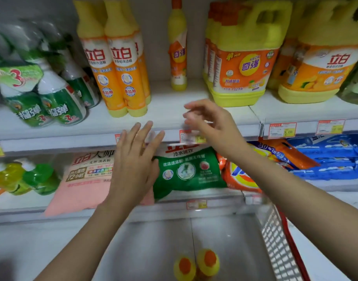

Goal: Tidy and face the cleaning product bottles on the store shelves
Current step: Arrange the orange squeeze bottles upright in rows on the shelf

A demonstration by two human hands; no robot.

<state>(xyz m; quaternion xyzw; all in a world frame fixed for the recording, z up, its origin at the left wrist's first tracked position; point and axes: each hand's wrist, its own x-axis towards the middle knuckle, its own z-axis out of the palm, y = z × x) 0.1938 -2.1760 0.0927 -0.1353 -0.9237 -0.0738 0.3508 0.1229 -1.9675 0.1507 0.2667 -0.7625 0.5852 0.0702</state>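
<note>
Tall yellow-orange dish soap bottles stand in a tight group at the front of the upper shelf. A single slim yellow bottle stands farther back, alone in a gap. To its right sit large yellow jugs with handles. My left hand hovers with straight fingers in front of the shelf edge, holding nothing. My right hand is raised over the bare shelf front, fingers loosely bent and blurred, empty.
Green spray bottles lean at the upper left. Below lie a pink bag, a green bag, an orange bag and blue packs. Two yellow bottles with orange caps stand on the lowest level.
</note>
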